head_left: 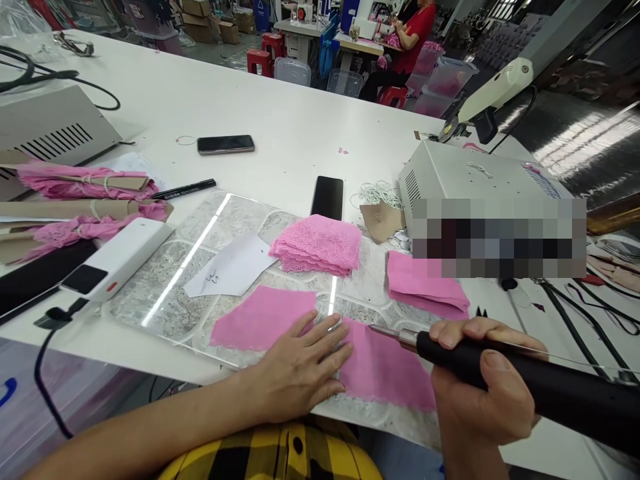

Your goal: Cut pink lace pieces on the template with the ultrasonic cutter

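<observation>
My left hand [307, 363] lies flat with its fingers apart, pressing on a pink fabric piece [270, 317] and the near edge of a second pink piece [385, 370]. A ring is on one finger. My right hand [485, 380] is wrapped round a thick black-handled tool with a pointed metal tip [520, 373]. The tip is at the upper edge of the second piece, just right of my left fingers; whether it touches the cloth I cannot tell. Beyond lie a stack of pink lace [320, 243], a white paper pattern [233, 267] and folded pink fabric [425, 287].
A clear stone-patterned mat [175, 293] covers the near table. To the left are a white device [120, 257], a black marker [185, 189] and tied pink bundles [90, 180]. Two phones [327, 195] lie farther back. A grey box [450, 170] stands right; another person [407, 43] sits beyond.
</observation>
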Demonstrator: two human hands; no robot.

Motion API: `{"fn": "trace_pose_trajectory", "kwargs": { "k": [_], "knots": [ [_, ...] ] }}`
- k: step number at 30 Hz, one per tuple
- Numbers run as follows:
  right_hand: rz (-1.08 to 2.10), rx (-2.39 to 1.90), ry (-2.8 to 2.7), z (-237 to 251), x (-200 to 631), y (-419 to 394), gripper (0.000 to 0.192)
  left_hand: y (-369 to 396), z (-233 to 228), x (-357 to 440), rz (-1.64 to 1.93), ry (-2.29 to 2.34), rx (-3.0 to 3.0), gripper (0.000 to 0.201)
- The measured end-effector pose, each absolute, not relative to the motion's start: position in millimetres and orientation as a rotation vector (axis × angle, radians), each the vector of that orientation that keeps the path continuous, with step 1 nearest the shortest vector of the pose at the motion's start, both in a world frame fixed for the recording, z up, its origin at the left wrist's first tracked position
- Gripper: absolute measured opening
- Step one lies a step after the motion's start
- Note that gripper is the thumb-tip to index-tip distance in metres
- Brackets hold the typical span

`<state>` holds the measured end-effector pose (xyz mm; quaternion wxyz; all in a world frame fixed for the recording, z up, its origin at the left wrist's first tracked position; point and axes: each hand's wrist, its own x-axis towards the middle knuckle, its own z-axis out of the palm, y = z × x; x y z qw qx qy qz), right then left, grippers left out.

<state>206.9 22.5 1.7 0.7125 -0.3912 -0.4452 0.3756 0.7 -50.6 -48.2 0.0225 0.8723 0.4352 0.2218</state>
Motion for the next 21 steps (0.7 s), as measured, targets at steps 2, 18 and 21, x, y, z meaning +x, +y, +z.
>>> {"fn": "trace_pose_trajectory", "kwargs": {
  "k": [2,18,21],
  "knots": [
    [0.84,-0.862,-1.006,0,203,23,0.014,-52,-49,0,0.684,1.344,2.692,0.044],
    [0.903,-0.839,-0.96,3,204,16,0.011,-58,-35,-16,0.827,1.046,2.741,0.032],
    [0.946,-0.837,-0.959,4,201,10,0.009,-62,-32,-22,0.842,0.907,2.74,0.027]
  ]
}}
